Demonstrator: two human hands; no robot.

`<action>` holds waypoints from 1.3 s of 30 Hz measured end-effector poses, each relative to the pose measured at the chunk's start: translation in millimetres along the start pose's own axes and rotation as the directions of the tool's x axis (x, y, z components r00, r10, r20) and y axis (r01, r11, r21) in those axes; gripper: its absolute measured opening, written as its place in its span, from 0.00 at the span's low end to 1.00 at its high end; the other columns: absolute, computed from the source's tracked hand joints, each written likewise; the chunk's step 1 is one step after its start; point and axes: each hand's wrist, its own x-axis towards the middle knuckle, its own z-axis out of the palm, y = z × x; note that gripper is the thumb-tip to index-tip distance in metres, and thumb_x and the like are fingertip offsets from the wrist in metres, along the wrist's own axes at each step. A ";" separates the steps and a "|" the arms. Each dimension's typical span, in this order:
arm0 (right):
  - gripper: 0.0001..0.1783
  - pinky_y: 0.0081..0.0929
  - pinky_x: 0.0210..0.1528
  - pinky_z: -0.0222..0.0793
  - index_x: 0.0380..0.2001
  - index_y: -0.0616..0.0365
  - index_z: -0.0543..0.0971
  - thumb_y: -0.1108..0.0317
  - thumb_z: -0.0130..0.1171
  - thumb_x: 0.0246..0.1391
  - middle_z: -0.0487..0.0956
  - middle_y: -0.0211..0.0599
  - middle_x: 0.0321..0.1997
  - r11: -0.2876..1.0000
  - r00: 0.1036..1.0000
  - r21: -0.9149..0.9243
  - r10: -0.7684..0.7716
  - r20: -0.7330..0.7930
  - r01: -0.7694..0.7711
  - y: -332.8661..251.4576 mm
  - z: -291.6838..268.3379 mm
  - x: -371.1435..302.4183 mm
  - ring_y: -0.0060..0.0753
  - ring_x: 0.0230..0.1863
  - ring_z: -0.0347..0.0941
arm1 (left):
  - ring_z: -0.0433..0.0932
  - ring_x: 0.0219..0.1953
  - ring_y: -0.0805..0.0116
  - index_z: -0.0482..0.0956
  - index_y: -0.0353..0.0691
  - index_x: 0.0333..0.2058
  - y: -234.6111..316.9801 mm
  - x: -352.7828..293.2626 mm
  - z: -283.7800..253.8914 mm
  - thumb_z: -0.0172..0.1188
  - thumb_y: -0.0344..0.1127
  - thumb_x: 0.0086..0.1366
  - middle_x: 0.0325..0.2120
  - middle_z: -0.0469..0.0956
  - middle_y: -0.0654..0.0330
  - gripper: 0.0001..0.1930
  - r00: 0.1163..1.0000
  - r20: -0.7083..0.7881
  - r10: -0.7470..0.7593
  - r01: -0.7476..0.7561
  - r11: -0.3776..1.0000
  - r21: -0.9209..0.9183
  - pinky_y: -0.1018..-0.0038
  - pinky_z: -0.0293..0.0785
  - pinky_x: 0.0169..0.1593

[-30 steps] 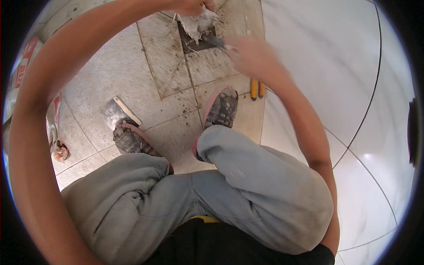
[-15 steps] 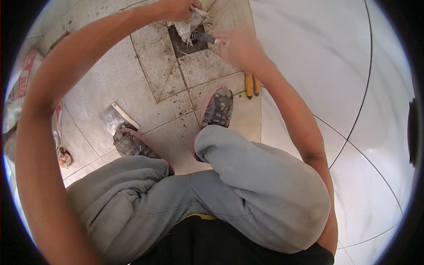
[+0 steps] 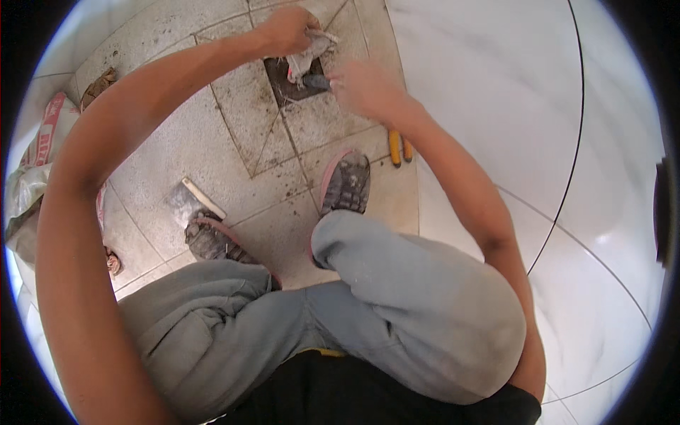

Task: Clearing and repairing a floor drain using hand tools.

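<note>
left hand [image 3: 289, 32], in the head view, is at the far side of the floor, its fingers closed on the upper part of a ragged whitish sheet [image 3: 303, 62]. the sheet hangs down over a dark square opening [image 3: 285, 93] in the tiled floor [image 3: 262, 205]; how deep its lower end reaches cannot be told. to the right, the right hand [image 3: 368, 88], blurred, is closed around the end of a short dark tool [image 3: 316, 83], which points left, its tip at the sheet and over the opening. just nearer than the right hand, beside the right forearm, lie two yellow-orange handles [image 3: 394, 150]. nearer and to the left, a flat metal blade with a pale handle [image 3: 204, 198] lies at the toe of the left shoe [image 3: 212, 239]. the right shoe [image 3: 348, 185] stands between this blade and the handles. far left is a red and white bag [image 3: 48, 134], partly behind the left arm.
</note>
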 end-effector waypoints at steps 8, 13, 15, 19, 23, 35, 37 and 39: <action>0.14 0.45 0.43 0.73 0.37 0.57 0.83 0.66 0.53 0.51 0.81 0.49 0.34 0.972 0.963 -0.027 0.236 0.134 -0.235 -68.8 -114.1 -32.8 0.54 0.38 0.77 | 0.80 0.28 0.45 0.84 0.40 0.29 -3.0 24.6 6.2 0.61 0.34 0.46 0.24 0.81 0.45 0.10 0.978 0.012 -0.208 0.207 0.978 0.032 0.58 0.76 0.33; 0.14 0.45 0.42 0.73 0.38 0.56 0.83 0.67 0.53 0.51 0.81 0.49 0.34 0.982 0.969 -0.012 0.190 0.160 -0.190 -90.1 -96.5 -21.7 0.55 0.38 0.77 | 0.80 0.33 0.47 0.84 0.42 0.31 11.8 67.5 40.9 0.65 0.38 0.46 0.28 0.82 0.49 0.12 0.925 0.378 0.035 -0.215 0.868 0.447 0.58 0.76 0.37; 0.14 0.45 0.42 0.73 0.38 0.56 0.83 0.68 0.53 0.51 0.81 0.49 0.34 0.988 0.979 0.001 0.152 0.134 -0.153 -80.8 -72.4 -9.9 0.55 0.38 0.78 | 0.80 0.35 0.48 0.84 0.43 0.32 20.7 68.0 42.0 0.66 0.38 0.46 0.30 0.82 0.50 0.13 0.851 0.509 0.127 -0.412 0.761 0.500 0.58 0.76 0.38; 0.15 0.41 0.40 0.74 0.41 0.57 0.82 0.64 0.52 0.56 0.82 0.45 0.35 0.958 0.961 -0.216 0.225 0.163 -0.187 -40.0 -44.1 -0.9 0.51 0.34 0.78 | 0.82 0.38 0.57 0.81 0.35 0.43 67.8 53.1 39.0 0.57 0.26 0.52 0.33 0.81 0.50 0.17 0.923 0.320 -0.214 0.351 0.810 -0.470 0.64 0.81 0.35; 0.15 0.46 0.43 0.74 0.39 0.54 0.84 0.67 0.52 0.49 0.82 0.49 0.33 0.965 0.971 -0.159 0.225 0.081 -0.210 -47.7 -77.7 -16.2 0.52 0.39 0.79 | 0.79 0.39 0.50 0.81 0.41 0.37 43.6 64.5 45.8 0.65 0.38 0.52 0.33 0.80 0.51 0.14 0.922 0.318 -0.223 0.351 0.830 -0.434 0.59 0.75 0.41; 0.12 0.47 0.43 0.74 0.33 0.55 0.83 0.68 0.52 0.49 0.81 0.52 0.31 0.985 0.987 -0.104 0.148 0.065 -0.141 -66.4 -67.4 -4.0 0.53 0.39 0.79 | 0.83 0.33 0.59 0.82 0.37 0.43 52.0 68.9 18.3 0.59 0.20 0.41 0.34 0.83 0.51 0.24 0.910 0.409 -0.070 0.113 0.990 -0.082 0.64 0.83 0.32; 0.12 0.47 0.43 0.74 0.33 0.55 0.83 0.68 0.53 0.48 0.81 0.53 0.31 0.979 0.979 -0.076 0.193 0.067 -0.188 -79.4 -94.6 -13.8 0.53 0.39 0.79 | 0.83 0.33 0.60 0.83 0.39 0.41 65.2 72.5 12.5 0.59 0.21 0.41 0.34 0.83 0.52 0.23 0.897 0.427 -0.113 0.153 0.986 -0.062 0.65 0.82 0.32; 0.12 0.47 0.43 0.74 0.33 0.55 0.84 0.68 0.53 0.48 0.81 0.53 0.32 0.968 0.968 -0.066 0.244 0.051 -0.241 -62.7 -76.0 -6.1 0.54 0.40 0.79 | 0.83 0.32 0.61 0.84 0.40 0.40 67.0 77.8 9.6 0.59 0.22 0.41 0.33 0.83 0.54 0.22 0.892 0.431 -0.136 0.170 0.985 -0.041 0.65 0.81 0.32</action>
